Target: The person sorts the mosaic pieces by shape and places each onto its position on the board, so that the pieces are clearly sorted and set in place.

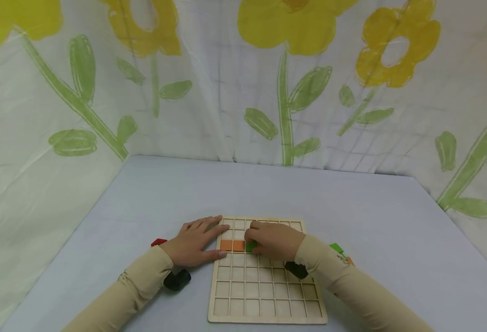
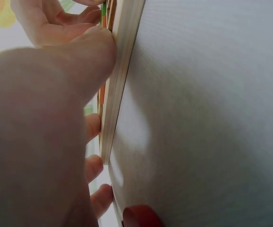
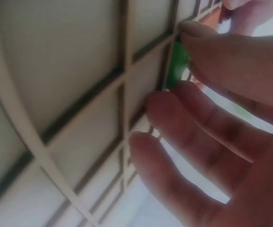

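A wooden grid board (image 1: 268,319) lies on the table. Two orange tiles (image 1: 232,246) sit side by side in cells of its third row from the far end. In the cell to their right is a green tile (image 1: 250,247). My right hand (image 1: 277,240) bends over it, thumb and fingertips pinching about the tile; the right wrist view shows the green tile (image 3: 176,65) beside the thumb tip. My left hand (image 1: 191,245) rests with spread, fairly straight fingers along the board's left edge, its thumb (image 2: 96,49) by the orange tiles.
A red piece (image 1: 158,241) lies left of the board, partly behind the left wrist. Green pieces (image 1: 336,248) and an orange piece (image 1: 350,261) lie to the right, partly covered by the right sleeve (image 1: 330,269). A flower-painted curtain (image 1: 210,92) hangs behind the table.
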{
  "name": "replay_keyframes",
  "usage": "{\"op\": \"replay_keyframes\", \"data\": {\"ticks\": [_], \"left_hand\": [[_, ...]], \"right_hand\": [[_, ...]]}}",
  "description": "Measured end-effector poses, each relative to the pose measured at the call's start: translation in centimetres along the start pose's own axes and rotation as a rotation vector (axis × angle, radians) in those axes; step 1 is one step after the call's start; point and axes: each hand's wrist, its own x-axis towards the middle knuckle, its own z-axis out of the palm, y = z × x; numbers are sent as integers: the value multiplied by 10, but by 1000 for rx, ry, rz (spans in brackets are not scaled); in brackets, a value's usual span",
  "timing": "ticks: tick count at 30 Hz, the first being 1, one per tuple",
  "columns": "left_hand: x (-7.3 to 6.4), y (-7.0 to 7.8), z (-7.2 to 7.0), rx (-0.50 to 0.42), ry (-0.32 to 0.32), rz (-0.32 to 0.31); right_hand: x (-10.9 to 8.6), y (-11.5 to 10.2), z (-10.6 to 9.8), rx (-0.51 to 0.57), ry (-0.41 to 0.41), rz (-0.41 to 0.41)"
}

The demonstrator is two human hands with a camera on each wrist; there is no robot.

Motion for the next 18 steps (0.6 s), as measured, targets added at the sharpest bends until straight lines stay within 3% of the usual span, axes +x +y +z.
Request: {"op": "replay_keyframes", "data": {"ticks": [11,14,18], "left_hand": [[-1,-1,-1,7,13,-1],[0,-2,1,5,6,-4],[1,-4,3,17,3,2]], "right_hand": [[-7,4,1,9,11,-4],[-16,6,1,5,0,27],[-39,9,-4,78,-2,71]]}}
